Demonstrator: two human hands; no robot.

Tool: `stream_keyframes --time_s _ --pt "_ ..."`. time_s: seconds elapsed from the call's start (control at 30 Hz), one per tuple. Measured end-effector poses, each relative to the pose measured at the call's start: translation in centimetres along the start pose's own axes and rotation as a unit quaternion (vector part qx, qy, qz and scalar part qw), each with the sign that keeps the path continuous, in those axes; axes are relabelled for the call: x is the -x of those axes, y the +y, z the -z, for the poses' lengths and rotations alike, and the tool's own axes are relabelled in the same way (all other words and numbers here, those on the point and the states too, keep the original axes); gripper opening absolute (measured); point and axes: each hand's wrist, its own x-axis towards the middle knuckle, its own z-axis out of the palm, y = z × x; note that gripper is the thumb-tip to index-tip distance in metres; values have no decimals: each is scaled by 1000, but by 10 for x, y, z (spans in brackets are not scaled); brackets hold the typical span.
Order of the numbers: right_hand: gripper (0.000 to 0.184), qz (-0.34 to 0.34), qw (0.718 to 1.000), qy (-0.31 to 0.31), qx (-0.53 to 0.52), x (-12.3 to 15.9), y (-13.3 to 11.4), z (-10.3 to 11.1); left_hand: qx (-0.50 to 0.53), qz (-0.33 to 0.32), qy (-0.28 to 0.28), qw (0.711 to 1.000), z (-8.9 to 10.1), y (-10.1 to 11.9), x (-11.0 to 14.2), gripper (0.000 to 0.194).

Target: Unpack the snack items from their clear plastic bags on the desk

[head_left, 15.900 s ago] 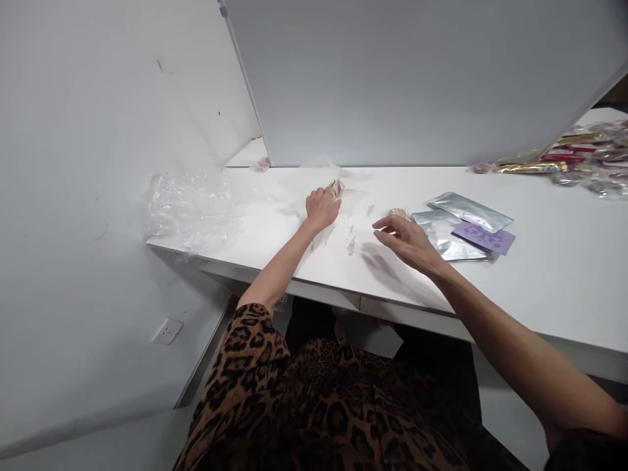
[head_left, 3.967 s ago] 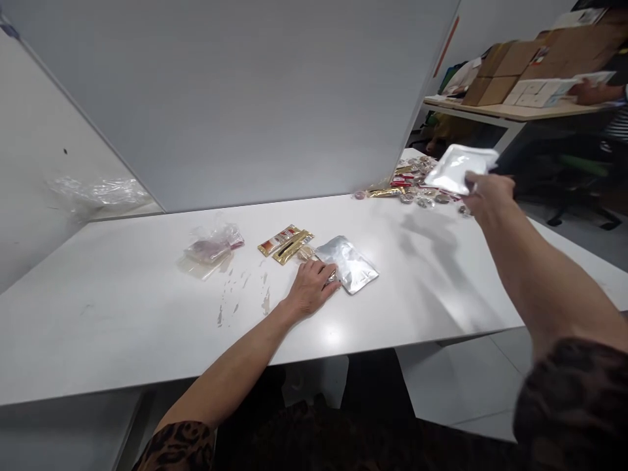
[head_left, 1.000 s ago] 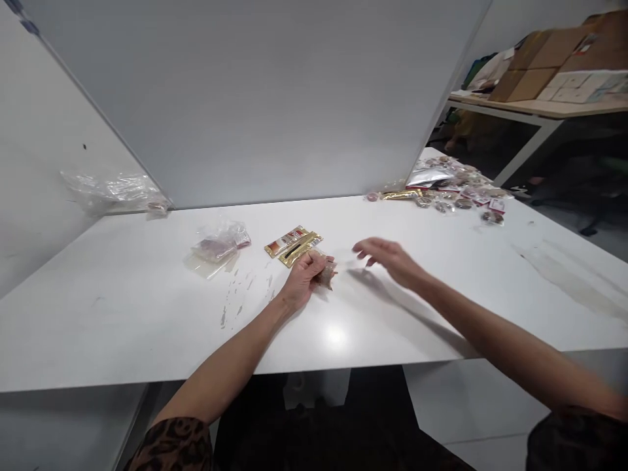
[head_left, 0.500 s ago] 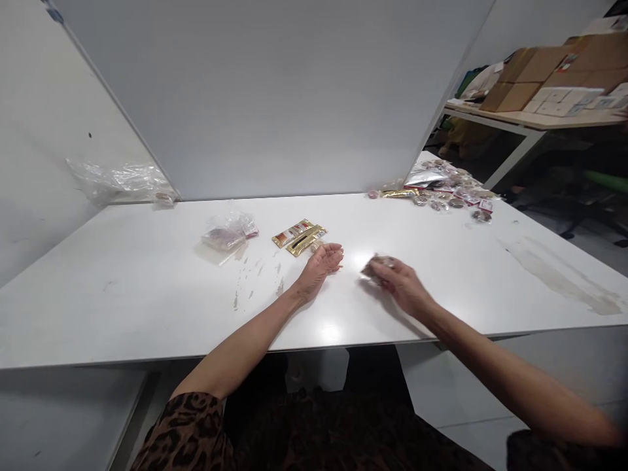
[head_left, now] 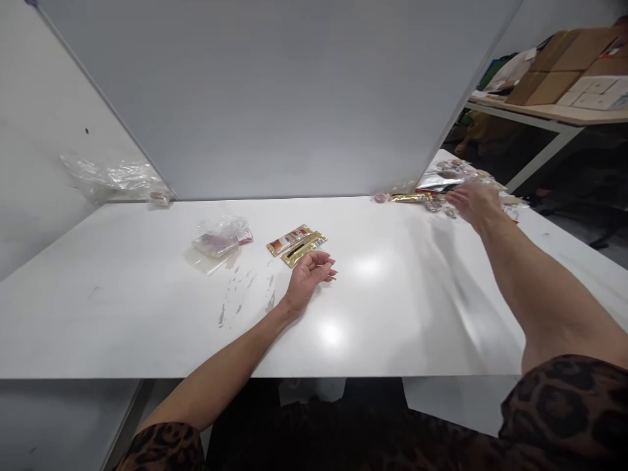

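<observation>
My left hand (head_left: 311,278) rests on the white table with its fingers curled in. What they hold, if anything, is hidden. Just behind it lie two flat gold sachets: a red-and-white printed one (head_left: 290,240) and another with a black strip (head_left: 305,248), its near edge close to my fingers. My right hand (head_left: 473,201) is stretched out over a pile of small clear-wrapped packets (head_left: 449,171) at the far right. Its fingers look extended and somewhat blurred, and no packet shows in them. Part of the pile is hidden behind this hand.
Clear plastic bags (head_left: 216,243) with something pinkish inside lie left of the sachets. A grey upright panel (head_left: 294,98) closes off the back of the table. Crumpled clear film (head_left: 115,175) sits at the left wall. Cardboard boxes (head_left: 554,69) stand on another table at right.
My right hand, which held a small brown wrapped packet near the middle, has moved right and back to the pile; that packet no longer shows in it. My left hand stays beside the sachets.
</observation>
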Motion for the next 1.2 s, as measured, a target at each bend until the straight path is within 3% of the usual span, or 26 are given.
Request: stream_keyframes --time_s 0.07,0.17,0.23,0.33,0.43,0.53,0.63,0.73,0.83,0.97,1.03,1.1,1.2 --pt "24 -29 999 -10 30 20 25 -7 -23 -19 25 999 -2 0 0 45" --pt "28 -56 993 -76 76 70 66 -6 -63 -45 54 996 -6 -1 -1 34" --pt "27 -35 987 -121 104 101 83 -8 -95 -74 73 990 -5 1 -3 26" --pt "33 46 963 -212 158 132 89 -24 -188 -139 116 965 8 13 -10 19" --pt "40 133 919 -301 218 149 82 -62 -343 -169 172 908 29 32 -18 36" --pt "53 194 860 -368 296 169 75 -115 -483 -122 219 839 48 46 -22 48" --pt "77 184 819 -398 370 191 74 -167 -579 -44 222 784 61 49 -23 57" --pt "99 190 759 -443 438 206 73 -199 -626 13 202 753 71 44 -24 65" --pt "103 210 673 -536 464 206 67 -209 -639 36 159 752 78 39 -28 63" --pt "102 221 565 -624 492 194 55 -205 -657 23 107 746 81 36 -31 60" --pt "101 231 552 -615 515 191 51 -201 -662 12 105 742 81 33 -32 58" --pt "97 241 561 -582 538 191 49 -198 -659 -4 110 744 81 30 -32 54" --pt "71 234 582 -549 552 199 49 -195 -645 -35 118 754 79 23 -33 48"
